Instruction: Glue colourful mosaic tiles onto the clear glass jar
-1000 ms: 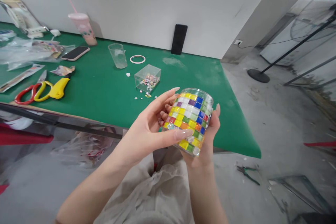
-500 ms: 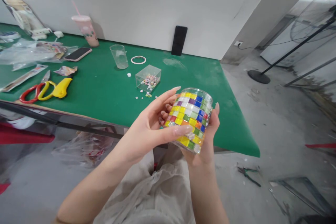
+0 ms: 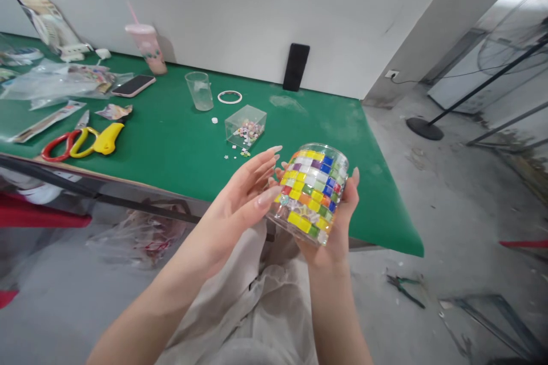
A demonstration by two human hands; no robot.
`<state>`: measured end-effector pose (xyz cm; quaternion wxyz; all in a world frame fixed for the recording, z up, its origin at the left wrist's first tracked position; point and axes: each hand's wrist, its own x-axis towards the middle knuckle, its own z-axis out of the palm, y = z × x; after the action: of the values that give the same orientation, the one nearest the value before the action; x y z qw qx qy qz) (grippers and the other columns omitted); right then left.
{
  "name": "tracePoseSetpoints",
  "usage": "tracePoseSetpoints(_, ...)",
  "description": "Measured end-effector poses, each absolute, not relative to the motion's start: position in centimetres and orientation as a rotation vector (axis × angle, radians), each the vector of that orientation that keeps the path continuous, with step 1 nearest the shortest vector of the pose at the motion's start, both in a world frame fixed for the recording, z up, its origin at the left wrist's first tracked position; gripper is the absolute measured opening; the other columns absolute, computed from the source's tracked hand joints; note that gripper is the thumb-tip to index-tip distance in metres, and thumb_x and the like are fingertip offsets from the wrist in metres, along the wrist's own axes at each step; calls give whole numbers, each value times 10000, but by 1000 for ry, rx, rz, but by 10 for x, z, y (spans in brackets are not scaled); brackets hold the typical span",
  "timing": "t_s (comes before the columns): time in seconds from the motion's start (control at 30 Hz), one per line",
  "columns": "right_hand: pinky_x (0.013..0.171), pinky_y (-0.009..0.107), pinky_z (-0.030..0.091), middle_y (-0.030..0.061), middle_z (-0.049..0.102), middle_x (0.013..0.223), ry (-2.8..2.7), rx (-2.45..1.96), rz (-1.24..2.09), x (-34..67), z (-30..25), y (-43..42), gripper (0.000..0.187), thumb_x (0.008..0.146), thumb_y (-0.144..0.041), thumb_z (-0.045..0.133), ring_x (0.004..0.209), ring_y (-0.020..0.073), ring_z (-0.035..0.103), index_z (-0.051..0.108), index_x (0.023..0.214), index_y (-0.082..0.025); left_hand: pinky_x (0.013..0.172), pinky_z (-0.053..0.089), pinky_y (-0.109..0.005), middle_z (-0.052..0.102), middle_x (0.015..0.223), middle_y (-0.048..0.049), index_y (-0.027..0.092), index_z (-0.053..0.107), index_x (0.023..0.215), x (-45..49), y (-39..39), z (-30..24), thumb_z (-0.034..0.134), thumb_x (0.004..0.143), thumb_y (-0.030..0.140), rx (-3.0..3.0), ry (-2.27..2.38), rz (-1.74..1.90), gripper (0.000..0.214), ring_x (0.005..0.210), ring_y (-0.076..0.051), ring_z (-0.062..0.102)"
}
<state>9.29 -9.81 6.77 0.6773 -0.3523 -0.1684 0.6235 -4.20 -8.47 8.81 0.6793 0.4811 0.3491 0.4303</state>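
A clear cup covered with colourful mosaic tiles [image 3: 310, 191] is tilted in front of me, over the table's front edge. My right hand [image 3: 340, 222] grips it from the right side and below, the thumb along its wall. At its left, my left hand [image 3: 237, 202] is open, the fingers stretched out and the thumb tip close to the tiles. Whether that thumb touches the cup I cannot tell. Beyond my left hand stands a small clear box [image 3: 245, 127] of tiny coloured pieces, with several loose bits [image 3: 244, 153] before it.
On the green table [image 3: 171, 148] are a plain clear cup [image 3: 199, 91], a white ring [image 3: 230, 97], scissors [image 3: 71, 140], a yellow-handled cutter [image 3: 108, 138], a phone [image 3: 134, 86] and a pink drink cup [image 3: 148, 48]. A black phone [image 3: 296, 67] leans on the wall. Pliers [image 3: 406, 290] lie on the floor.
My left hand has loosened from the mosaic cup and drawn back left, its thumb coming off the tiled front. The right hand keeps its hold. The view has shifted slightly.
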Motion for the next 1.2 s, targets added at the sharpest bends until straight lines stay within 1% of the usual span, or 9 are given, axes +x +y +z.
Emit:
tracePoseSetpoints(0.13,836,516,528,89,714,920,-436,-728,1520,95,67,-96,686,711,-768,325,1040,309,631,644,993,-229,1109,311,-389,486,1416,-17,316,532,1266,-50,-89,75,488,874,492,1006,919,1022,432,1337,-244,389)
tracePoseSetpoints(0.2,834,507,527,94,706,918,-462,-695,1554,95,66,-95,731,685,-787,301,1043,310,624,653,973,-215,1105,312,-382,521,1384,-40,283,542,1249,-57,-92,65,489,873,491,1001,991,1029,432,1322,-240,412)
tracePoseSetpoints(0.4,843,492,524,81,688,885,-478,-695,1608,95,66,-95,737,652,-791,270,1035,298,618,676,916,-236,1042,374,-358,616,1266,-40,269,626,1112,-72,-100,36,568,842,437,1141,1154,893,324,1205,-250,525)
tracePoseSetpoints(0.6,858,508,514,77,697,898,-477,-645,1603,94,63,-100,728,667,-775,286,1023,301,626,681,938,-228,1001,405,-353,643,1206,-54,248,612,1106,-67,-107,39,521,865,471,1181,1179,946,341,1143,-241,567)
tracePoseSetpoints(0.8,855,503,521,84,706,949,-510,-656,1614,92,60,-110,721,669,-771,305,1045,308,625,683,945,-223,1031,386,-359,587,1294,-68,248,547,1190,-59,-131,49,470,881,506,1138,1129,1083,410,1216,-230,519)
tracePoseSetpoints(0.9,851,505,522,83,710,964,-532,-656,1592,95,55,-114,700,676,-767,339,1028,306,636,678,955,-221,1032,384,-352,586,1295,-67,253,530,1185,-60,-139,47,505,867,479,1176,1208,1071,391,1221,-229,516)
tracePoseSetpoints(1.03,846,501,523,67,709,1002,-596,-716,1410,104,41,-104,628,708,-741,412,1010,295,648,639,1021,-246,1018,381,-357,621,1216,-76,248,508,1164,-77,-129,35,535,848,430,1367,1362,1071,365,1181,-227,540)
tracePoseSetpoints(1.13,836,452,531,63,688,1043,-622,-926,1234,110,31,-83,526,669,-610,627,986,273,653,603,1051,-250,933,416,-354,656,1024,-58,233,525,1120,-96,-99,21,518,849,418,1612,1607,1068,328,1004,-214,603)
tracePoseSetpoints(1.2,815,432,537,69,672,1044,-625,-1065,1136,113,25,-65,520,618,-507,728,939,255,657,582,1041,-241,906,400,-373,652,861,-47,203,573,994,-108,-70,13,564,814,412,1815,1774,1000,276,906,-229,600)
